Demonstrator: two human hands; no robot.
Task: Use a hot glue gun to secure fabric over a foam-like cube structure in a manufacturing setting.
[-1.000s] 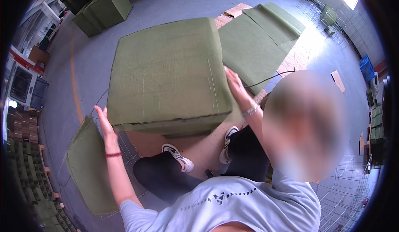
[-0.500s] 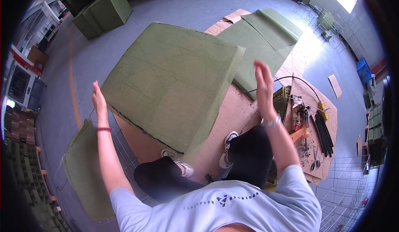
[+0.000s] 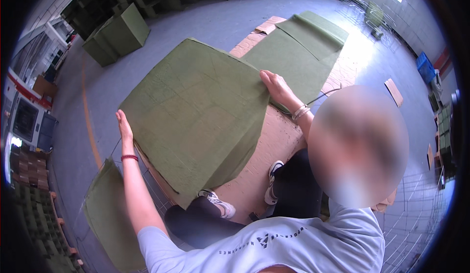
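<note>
In front of me stands a large box-shaped piece covered in thin green fabric (image 3: pixel 191 106), tilted, with tan showing faintly through its top face. My left hand (image 3: pixel 125 128) lies flat along its left edge, fingers stretched out. At the right corner my right hand (image 3: pixel 279 88) rests against the fabric, fingers extended and nearly together. Neither hand grips anything. The fabric hangs loosely down the near right side. A blurred patch at the right hides part of my right forearm and what lies behind it.
Brown cardboard (image 3: pixel 245 180) covers the floor under the piece. Beyond it lies a folded green fabric sheet (image 3: pixel 298 52). Another green fabric piece (image 3: pixel 110 214) is at my left, wire grid panels (image 3: pixel 416 209) at the right. Green boxes (image 3: pixel 117 33) stand at the far left.
My right hand has moved left and inward onto the fabric's right corner. My left hand has come against the left edge. The fabric's near edge has shifted, and a blurred patch now covers the right side.
</note>
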